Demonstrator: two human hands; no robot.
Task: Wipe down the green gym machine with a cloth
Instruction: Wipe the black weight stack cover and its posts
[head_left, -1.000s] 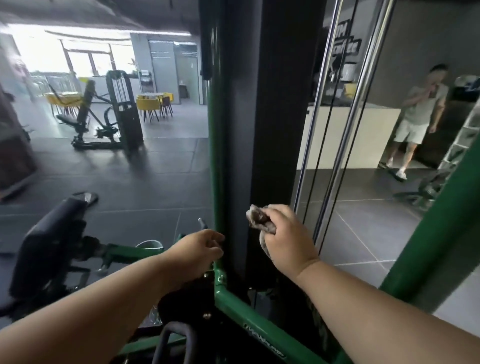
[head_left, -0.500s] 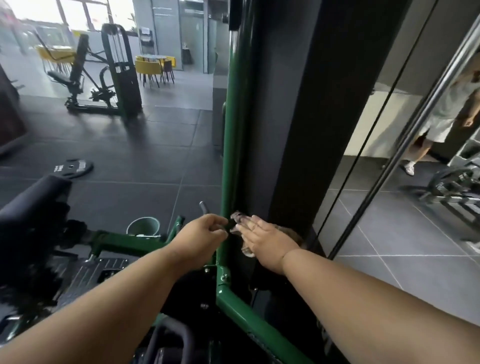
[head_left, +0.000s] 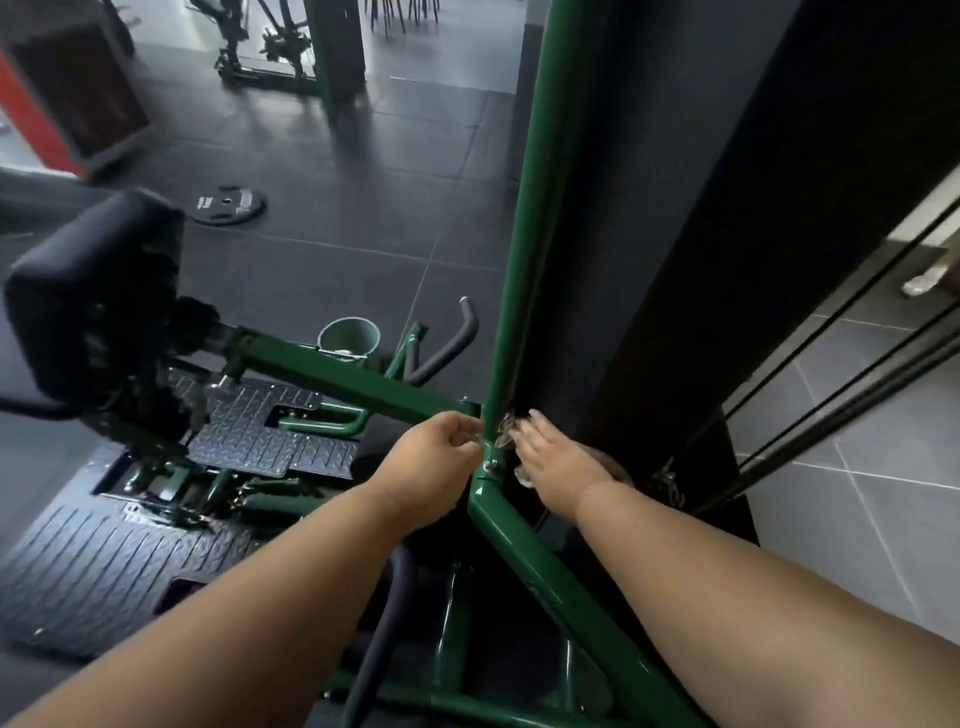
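Dark floor tiles run to the far end of the gym, with a weight plate lying flat far left and another machine at the far edge. From the head view, the green gym machine fills the middle: its upright green post rises from a bolted joint near the centre and leans slightly right toward the top, its long axis near vertical, with a black column just right of it. A green beam runs left from the joint toward a black padded seat, and a second green tube slopes from the joint toward the near right. A small bucket sits on the floor beyond the beam. Both hands meet at the joint. The left hand is loosely curled with its fingertips touching the post's left side; whether it pinches anything I cannot tell. The right hand lies with fingers straight, pressing the cloth into the gap between post and column; only a crumpled edge of cloth shows past the fingertips. The right hand is the nearer to the unwiped surface, and the post stretches up and away from it, so the next stroke probably travels along that axis.
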